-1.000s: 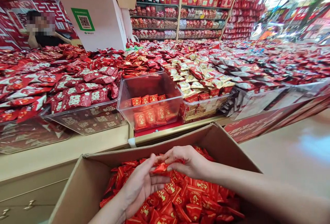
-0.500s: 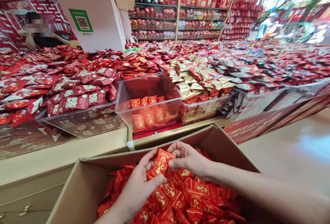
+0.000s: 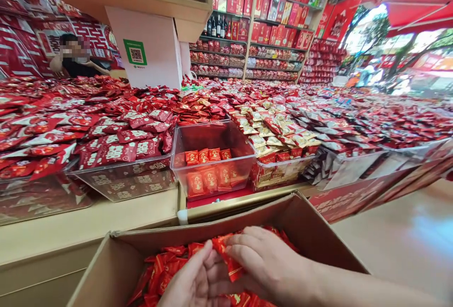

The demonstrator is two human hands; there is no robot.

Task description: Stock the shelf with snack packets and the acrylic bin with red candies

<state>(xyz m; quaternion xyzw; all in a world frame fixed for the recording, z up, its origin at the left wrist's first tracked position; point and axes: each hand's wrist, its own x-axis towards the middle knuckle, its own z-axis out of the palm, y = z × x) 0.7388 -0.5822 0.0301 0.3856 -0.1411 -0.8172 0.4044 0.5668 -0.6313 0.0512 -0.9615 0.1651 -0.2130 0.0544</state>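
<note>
A large cardboard box (image 3: 92,269) full of small red candy packets (image 3: 166,267) with gold print is in front of me. Over its contents, my right hand (image 3: 264,257) curls around a red wrapped packet (image 3: 231,267), covering much of it. My left hand (image 3: 198,281) lies close against it, palm turned toward the packet, thumb raised and fingers stretched out beneath. Its fingertips are partly hidden by the packet and my right hand. Just beyond the box, a clear plastic bin (image 3: 215,163) holds upright rows of matching packets in its lower part.
Clear bins heaped with maroon packets (image 3: 130,149) and gold-white packets (image 3: 269,130) flank that bin. A white box with a green QR code (image 3: 155,47) stands behind. A person (image 3: 76,57) is at the far left. Shelves (image 3: 253,29) line the back wall.
The view has tilted up. My right hand has moved over the packet and closed around it, while my left thumb has come off its face and the left fingers have straightened.
</note>
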